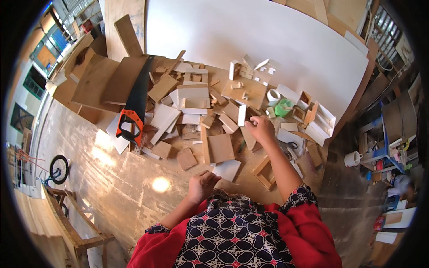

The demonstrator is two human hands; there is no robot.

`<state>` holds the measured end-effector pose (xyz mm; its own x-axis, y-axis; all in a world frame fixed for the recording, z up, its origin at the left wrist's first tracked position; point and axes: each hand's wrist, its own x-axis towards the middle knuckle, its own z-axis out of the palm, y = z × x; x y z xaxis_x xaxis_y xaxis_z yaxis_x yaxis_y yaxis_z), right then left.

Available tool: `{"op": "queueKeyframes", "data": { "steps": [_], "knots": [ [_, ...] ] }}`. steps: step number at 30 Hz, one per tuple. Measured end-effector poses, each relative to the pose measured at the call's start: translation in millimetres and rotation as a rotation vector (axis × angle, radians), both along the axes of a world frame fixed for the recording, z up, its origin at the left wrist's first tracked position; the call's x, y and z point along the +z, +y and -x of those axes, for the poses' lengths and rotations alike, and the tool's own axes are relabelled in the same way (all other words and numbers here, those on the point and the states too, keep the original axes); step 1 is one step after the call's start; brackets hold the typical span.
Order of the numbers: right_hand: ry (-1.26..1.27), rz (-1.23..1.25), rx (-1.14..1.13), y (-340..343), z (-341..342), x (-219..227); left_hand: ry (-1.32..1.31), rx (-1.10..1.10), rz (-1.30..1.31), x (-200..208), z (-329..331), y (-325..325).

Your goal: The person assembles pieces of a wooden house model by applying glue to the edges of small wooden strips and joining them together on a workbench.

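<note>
My right hand (261, 129) reaches over the scraps, its thumb and fingers pinched at the edge of a small white rectangular piece (241, 115). Nearer to me, my left hand (201, 186) is closed, fingertips pressed together; whether anything small is in them is hidden. Just beyond those fingertips lies a flat white offcut (228, 169). A miniature model of small wooden blocks and white panels on a brown board (245, 92) stands past my right hand. Beside it are a roll of white tape (273, 95) and a green plastic bundle (283, 107).
A handsaw with an orange and black handle (130, 126) leans left of the heaped wood offcuts (194, 103). Scissors (292, 145) and an open wooden frame (264, 173) lie at the right. A large white panel (259, 35) stands behind. Brown boards (96, 82) lean at the far left.
</note>
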<state>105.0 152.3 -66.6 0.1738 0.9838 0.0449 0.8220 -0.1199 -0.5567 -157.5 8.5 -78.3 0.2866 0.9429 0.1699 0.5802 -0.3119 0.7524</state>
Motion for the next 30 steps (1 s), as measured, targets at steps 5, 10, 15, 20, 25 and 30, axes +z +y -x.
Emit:
{"op": "queueKeyframes", "data": {
  "steps": [5, 10, 15, 20, 25, 30],
  "knots": [
    [-0.004, -0.027, -0.039, 38.0, 26.0, -17.7, -0.072, 0.059, 0.003, 5.7, 65.0, 12.4],
    [0.183, -0.111, -0.091, 42.5, 34.5, -24.4, -0.164, 0.137, 0.048, 4.2, 110.4, 30.9],
    [0.078, -0.267, -0.053, 33.9, 60.0, -12.9, -0.090, 0.121, -0.038, 6.9, 137.6, 69.3],
    [-0.139, 0.219, 0.180, -21.4, 142.6, 32.5, -0.055, 0.172, -0.307, 10.5, 149.8, 104.2],
    [-0.191, 0.125, 0.112, -36.1, 159.9, 8.0, -0.084, 0.110, -0.269, 3.5, 144.6, 113.7],
    [0.470, 0.328, 0.177, -42.6, 132.6, -2.2, -0.126, 0.048, -0.271, 0.4, 142.5, 112.7]
  ]
}}
